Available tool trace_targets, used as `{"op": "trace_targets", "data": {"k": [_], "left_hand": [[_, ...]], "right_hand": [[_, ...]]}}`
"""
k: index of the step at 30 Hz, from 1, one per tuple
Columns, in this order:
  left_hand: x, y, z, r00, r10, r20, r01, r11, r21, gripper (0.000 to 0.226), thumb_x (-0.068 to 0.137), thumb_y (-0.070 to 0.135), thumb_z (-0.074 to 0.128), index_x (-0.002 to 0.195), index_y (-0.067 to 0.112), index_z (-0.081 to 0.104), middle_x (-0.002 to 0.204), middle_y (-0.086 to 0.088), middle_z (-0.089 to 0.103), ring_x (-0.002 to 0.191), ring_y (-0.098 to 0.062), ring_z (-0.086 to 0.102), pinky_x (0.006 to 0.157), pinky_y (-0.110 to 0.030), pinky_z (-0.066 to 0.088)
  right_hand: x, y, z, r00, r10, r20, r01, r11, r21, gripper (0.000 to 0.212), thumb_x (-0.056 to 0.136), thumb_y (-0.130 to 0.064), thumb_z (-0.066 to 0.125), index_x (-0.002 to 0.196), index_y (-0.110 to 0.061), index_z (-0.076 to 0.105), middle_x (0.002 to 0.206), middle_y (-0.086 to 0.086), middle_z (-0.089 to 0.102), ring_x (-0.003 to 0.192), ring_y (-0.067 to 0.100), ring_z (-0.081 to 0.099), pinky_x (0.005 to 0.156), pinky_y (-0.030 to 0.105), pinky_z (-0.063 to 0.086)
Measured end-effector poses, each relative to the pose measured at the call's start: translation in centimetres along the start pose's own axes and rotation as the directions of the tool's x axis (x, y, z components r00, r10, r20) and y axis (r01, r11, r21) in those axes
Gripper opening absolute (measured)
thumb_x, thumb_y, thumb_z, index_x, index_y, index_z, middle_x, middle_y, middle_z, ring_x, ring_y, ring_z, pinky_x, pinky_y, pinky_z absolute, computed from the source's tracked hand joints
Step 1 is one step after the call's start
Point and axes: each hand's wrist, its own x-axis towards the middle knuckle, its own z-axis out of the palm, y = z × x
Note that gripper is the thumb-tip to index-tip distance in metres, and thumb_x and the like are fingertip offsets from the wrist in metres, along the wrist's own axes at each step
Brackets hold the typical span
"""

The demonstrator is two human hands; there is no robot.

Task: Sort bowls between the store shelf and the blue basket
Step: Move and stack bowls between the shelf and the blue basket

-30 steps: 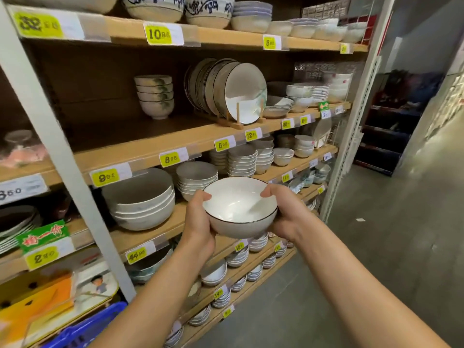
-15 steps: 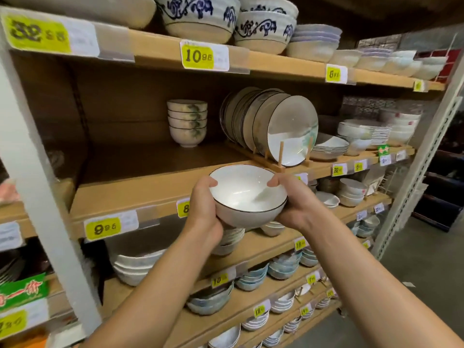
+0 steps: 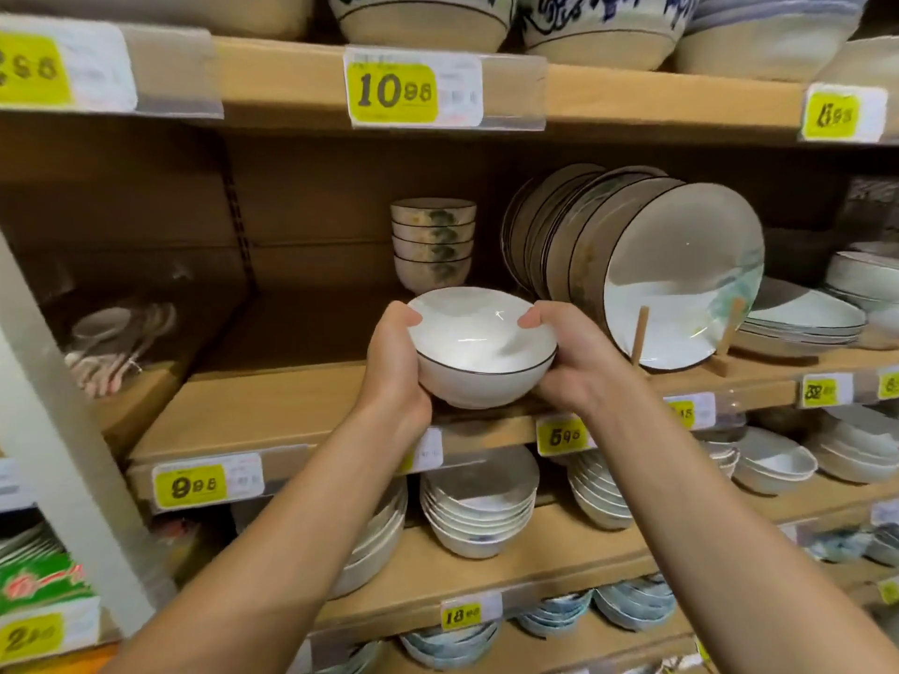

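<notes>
A white bowl [image 3: 479, 350] with a thin dark rim is held between both my hands, just above the front edge of the wooden store shelf [image 3: 272, 406]. My left hand [image 3: 394, 369] grips its left side with the thumb over the rim. My right hand [image 3: 571, 362] grips the right side the same way. Behind the bowl stands a stack of small patterned bowls [image 3: 433, 245]. The blue basket is out of view.
Dark-rimmed plates [image 3: 647, 265] lean in a wooden rack right of the bowl. Flat dishes [image 3: 802, 318] lie further right. Large blue-patterned bowls [image 3: 418, 17] sit on the shelf above. Stacks of white bowls [image 3: 479, 513] fill the shelf below. A white upright post [image 3: 58, 406] stands at left.
Both hands have lifted the white bowl from about the lower shelf's height up to the middle shelf and moved it forward toward the shelf. The view has closed in on the shelf.
</notes>
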Motion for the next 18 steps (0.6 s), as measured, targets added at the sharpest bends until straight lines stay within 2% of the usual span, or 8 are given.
{"op": "trace_targets", "data": {"k": [3,7,10,14,16,18], "left_hand": [[1.2,-0.1,0.7,0.997,0.015,-0.073,-0.016,1.0,-0.013,0.032,0.083,0.018,0.043,0.103,0.013,0.067,0.09,-0.009,0.076,0.095,-0.03,0.068,0.086,-0.043,0.056],[2.6,0.1,1.7,0.987,0.047,-0.156,-0.052,0.998,-0.022,0.038,0.083,0.018,0.042,0.112,0.009,0.065,0.102,-0.015,0.074,0.101,-0.034,0.067,0.095,-0.05,0.051],[3.3,-0.2,2.0,0.975,0.082,-0.205,-0.085,0.996,-0.008,0.034,0.084,0.019,0.043,0.11,0.012,0.065,0.097,-0.013,0.075,0.097,-0.033,0.069,0.091,-0.05,0.053],[3.4,-0.7,2.9,0.961,0.155,-0.227,-0.159,0.987,0.002,0.034,0.089,0.024,0.042,0.11,0.011,0.067,0.098,-0.011,0.075,0.096,-0.029,0.069,0.089,-0.045,0.055],[3.0,-1.4,3.3,0.945,0.208,-0.254,-0.209,0.978,0.022,0.038,0.089,0.029,0.046,0.12,0.012,0.061,0.109,-0.012,0.072,0.102,-0.027,0.067,0.095,-0.046,0.053],[2.3,-2.5,3.7,0.932,0.245,-0.267,-0.236,0.969,0.067,0.053,0.083,0.034,0.055,0.133,0.017,0.047,0.116,-0.009,0.066,0.104,-0.022,0.064,0.092,-0.045,0.053]], "right_hand": [[2.4,-0.8,0.0,0.997,0.031,0.064,-0.032,0.999,0.016,0.056,0.076,0.002,0.038,0.129,-0.001,0.055,0.122,0.024,0.064,0.114,0.042,0.06,0.1,0.053,0.046],[4.9,-1.5,0.2,0.991,0.069,0.11,-0.072,0.997,0.017,0.048,0.079,0.003,0.04,0.124,-0.001,0.055,0.12,0.026,0.064,0.11,0.043,0.062,0.098,0.057,0.047],[6.2,-1.8,0.1,0.99,0.078,0.12,-0.082,0.996,0.024,0.035,0.081,0.004,0.044,0.111,-0.008,0.058,0.118,0.023,0.063,0.107,0.043,0.062,0.096,0.059,0.048],[7.3,-1.9,-0.2,0.991,0.089,0.1,-0.095,0.994,0.051,0.036,0.079,0.004,0.046,0.109,-0.009,0.061,0.114,0.021,0.064,0.103,0.041,0.063,0.092,0.058,0.051],[7.4,-2.0,0.1,0.993,0.085,0.077,-0.09,0.994,0.065,0.035,0.08,0.003,0.047,0.108,-0.01,0.062,0.111,0.02,0.065,0.1,0.039,0.064,0.09,0.056,0.053],[7.5,-1.9,0.5,0.996,0.069,0.056,-0.073,0.995,0.062,0.037,0.08,0.002,0.047,0.112,-0.011,0.062,0.11,0.019,0.066,0.099,0.038,0.064,0.089,0.054,0.054]]}}
